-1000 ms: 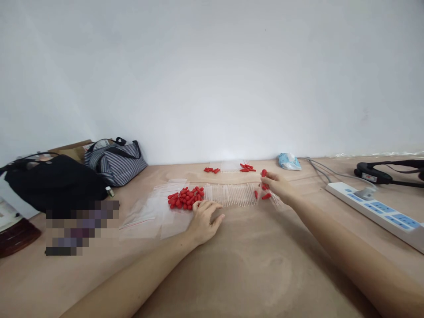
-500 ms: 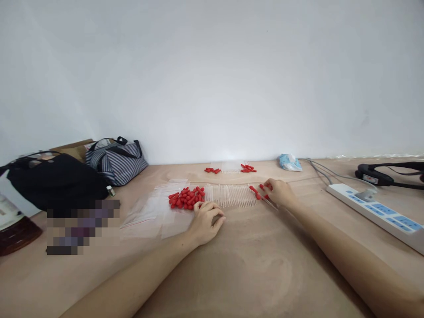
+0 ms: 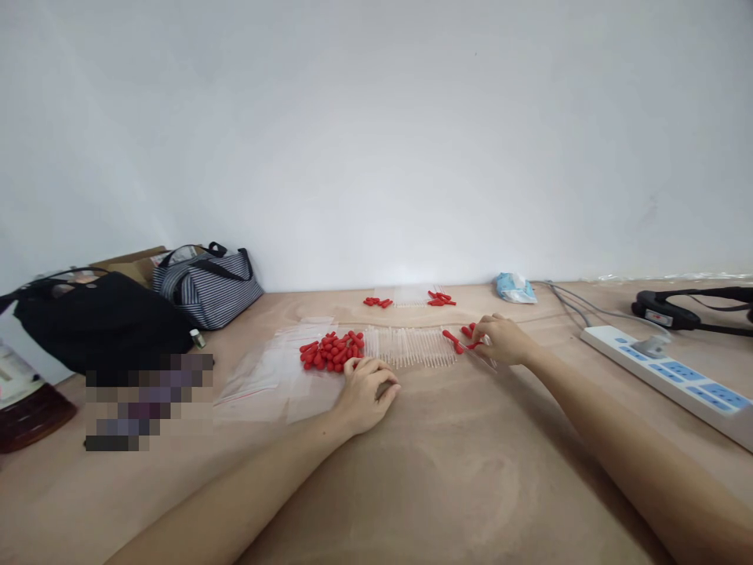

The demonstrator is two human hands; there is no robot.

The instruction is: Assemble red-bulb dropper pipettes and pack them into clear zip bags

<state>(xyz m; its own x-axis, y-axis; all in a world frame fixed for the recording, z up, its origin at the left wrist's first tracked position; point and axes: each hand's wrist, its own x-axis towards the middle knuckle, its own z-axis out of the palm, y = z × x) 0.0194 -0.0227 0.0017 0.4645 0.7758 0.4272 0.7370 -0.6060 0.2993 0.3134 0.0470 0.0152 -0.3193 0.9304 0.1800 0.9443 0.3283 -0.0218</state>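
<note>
The wall [image 3: 376, 141] is closing off the far side, meeting the tabletop [image 3: 412, 486] along its back edge. The tabletop is giving you its widest room between your forearms, running toward you. At your right, the power strip [image 3: 664, 375] is lying aslant, its near end running out of view and bounding the room beyond your right forearm. At far left, the black bag [image 3: 100, 322] and the striped bag [image 3: 227, 290] are crowding the back corner. Clear bags [image 3: 250, 384] are spreading flat left of centre, their near edges reaching toward your left forearm.

Your left grip [image 3: 365, 395] is resting loosely curled, thumb standing apart from the fingers, with nothing visibly held; its fingertips are lying just beside the red pile [image 3: 330, 351]. Your right grip [image 3: 500, 339] is bending down, fingertips drawn nearly together at a red piece; you cannot tell whether they are pinching it.

Between both grips, the tubes [image 3: 405, 348] are lying side by side in a row, the red pile sitting at their left end. Smallest, a few red bulbs [image 3: 452, 339] are lying at the row's right end, near your right fingertips.
</note>
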